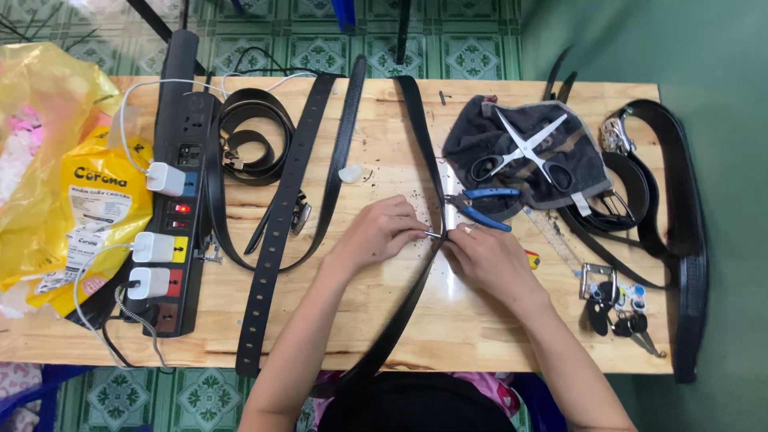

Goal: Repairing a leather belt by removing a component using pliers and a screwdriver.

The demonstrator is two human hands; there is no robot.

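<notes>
A long black belt [422, 160] lies down the middle of the table [480, 320]. Both hands meet on it. The left hand [376, 232] pinches a thin metal tool [433, 235] against the belt. The right hand [488, 256] has its fingers closed on the belt's edge. This looks like poking or marking the belt, which needs a steady push. Blue pliers [480, 208] and scissors [524, 148] lie near.

The scene is bright and evenly lit from above, with soft, short shadows under the belts and cords. A white streak of glare sits on the wooden table [450, 282] just below the hands. The yellow plastic bag [48, 104] at the left edge is shiny and partly washed out. Focus is sharp at the centre; edges bow slightly from wide-angle distortion.
</notes>
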